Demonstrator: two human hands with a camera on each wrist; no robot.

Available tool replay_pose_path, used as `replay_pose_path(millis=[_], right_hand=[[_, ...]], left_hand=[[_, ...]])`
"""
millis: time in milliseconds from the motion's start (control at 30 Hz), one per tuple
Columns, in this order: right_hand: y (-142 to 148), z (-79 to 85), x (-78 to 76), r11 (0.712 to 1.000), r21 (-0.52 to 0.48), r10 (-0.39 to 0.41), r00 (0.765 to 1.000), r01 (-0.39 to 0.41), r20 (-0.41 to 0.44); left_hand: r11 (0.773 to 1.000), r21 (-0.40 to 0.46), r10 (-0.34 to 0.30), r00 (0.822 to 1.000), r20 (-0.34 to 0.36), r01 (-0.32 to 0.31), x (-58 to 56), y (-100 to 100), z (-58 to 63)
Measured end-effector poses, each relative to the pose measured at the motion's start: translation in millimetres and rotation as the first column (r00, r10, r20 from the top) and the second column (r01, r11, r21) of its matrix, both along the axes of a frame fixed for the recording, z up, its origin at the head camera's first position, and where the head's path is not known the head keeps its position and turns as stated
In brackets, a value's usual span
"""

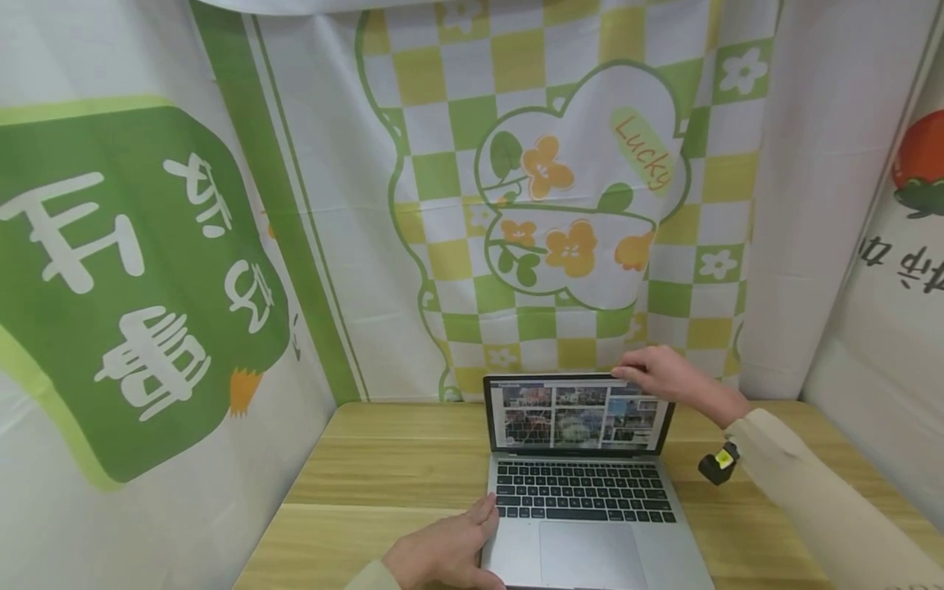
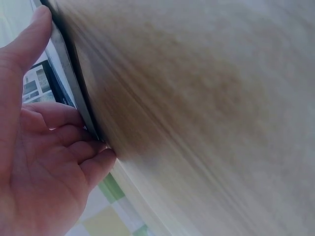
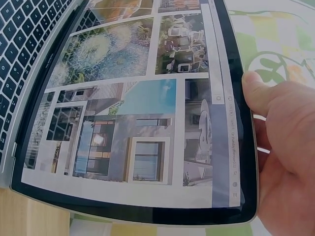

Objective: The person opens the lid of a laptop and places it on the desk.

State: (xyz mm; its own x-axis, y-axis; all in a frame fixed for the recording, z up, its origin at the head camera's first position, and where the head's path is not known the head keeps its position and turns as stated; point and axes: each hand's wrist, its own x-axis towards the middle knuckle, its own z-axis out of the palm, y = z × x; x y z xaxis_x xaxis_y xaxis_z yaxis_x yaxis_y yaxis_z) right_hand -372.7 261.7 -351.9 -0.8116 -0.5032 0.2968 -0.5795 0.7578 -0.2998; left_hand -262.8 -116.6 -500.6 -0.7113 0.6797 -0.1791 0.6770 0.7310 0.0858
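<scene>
A silver laptop [image 1: 512, 557] stands unfolded on the wooden table, its screen [image 1: 578, 415] lit with a grid of pictures. My right hand [image 1: 667, 373] holds the lid's top edge near the right corner. In the right wrist view, the thumb [image 3: 253, 88] lies on the black bezel [image 3: 248, 162] and the other fingers go behind the lid. My left hand [image 1: 450, 549] rests against the left side of the laptop base. Its thumb [image 2: 42, 22] and fingers [image 2: 74, 132] are spread apart along that edge, fingertips low by the tabletop in the left wrist view.
The wooden table [image 1: 391, 467] extends to both sides of the laptop. Behind it hangs a green and yellow checked cloth [image 1: 472, 123], with printed cloth [image 1: 147, 287] along the left side too. A small black device [image 1: 719, 463] sits at my right wrist.
</scene>
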Motion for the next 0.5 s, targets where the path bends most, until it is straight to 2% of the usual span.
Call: replay_pose_path(millis=[167, 333, 500], right_hand=[[1, 0.0, -4.1, 1.0, -0.019, -0.021, 1.0, 0.021, -0.002], [3, -0.4, -11.0, 0.998, -0.024, -0.057, 0.997, 0.058, 0.044], [4, 0.6, -16.1, 0.997, -0.027, -0.069, 0.995, 0.072, 0.074]], left_hand=[[1.0, 0.005, -0.008, 1.0, 0.005, 0.007, 0.5, -1, 0.5], [1.0, 0.011, -0.004, 1.0, 0.029, 0.003, -0.4, -1, 1.8], [1.0, 0.019, -0.014, 1.0, 0.014, 0.014, 0.6, 0, 1.4]])
